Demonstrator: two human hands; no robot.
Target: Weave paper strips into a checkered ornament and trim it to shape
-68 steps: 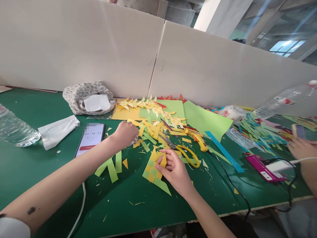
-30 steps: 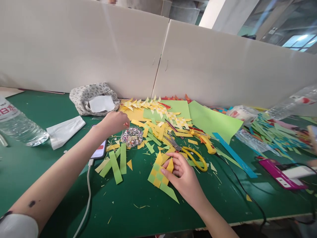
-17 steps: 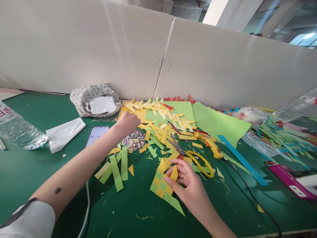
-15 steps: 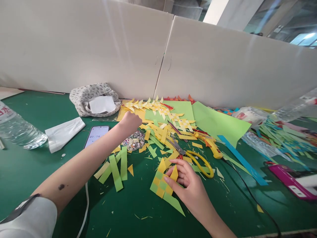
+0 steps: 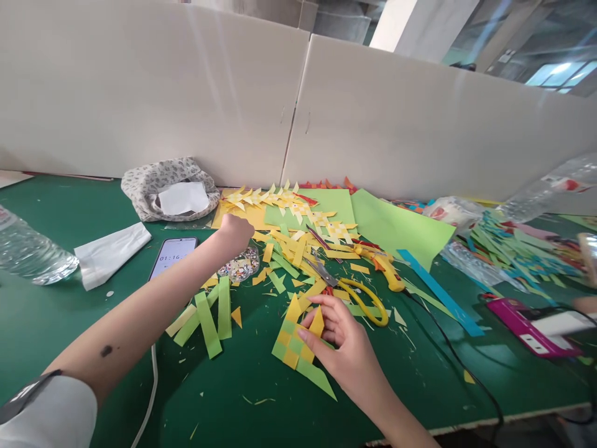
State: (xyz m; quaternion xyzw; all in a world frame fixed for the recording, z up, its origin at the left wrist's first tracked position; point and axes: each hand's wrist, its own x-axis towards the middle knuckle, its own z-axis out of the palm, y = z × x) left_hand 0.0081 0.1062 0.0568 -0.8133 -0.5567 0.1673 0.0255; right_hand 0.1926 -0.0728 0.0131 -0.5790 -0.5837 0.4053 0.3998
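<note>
My right hand (image 5: 342, 345) pinches a woven yellow-and-green paper piece (image 5: 295, 343) that lies on the green table (image 5: 56, 311). My left hand (image 5: 234, 233) is curled just above a round clear box of small beads (image 5: 237, 267); its fingertips are turned away, so what they grip is hidden. Yellow-handled scissors (image 5: 359, 292) lie just beyond my right hand. Finished woven paper pieces (image 5: 280, 202) lie in a row near the back wall, on yellow and green sheets.
A phone (image 5: 172, 256) showing a timer lies left of the bead box. Loose green strips (image 5: 209, 314), a water bottle (image 5: 28, 252), a cloth bag (image 5: 163, 190), a yellow glue gun (image 5: 380, 264) and a pink device (image 5: 520, 320) are around. Another person's hand (image 5: 587, 305) shows at the right edge.
My left hand lifted off the bead box, swung left over the phone, then came back above the box. My right hand has stayed on the woven piece.
</note>
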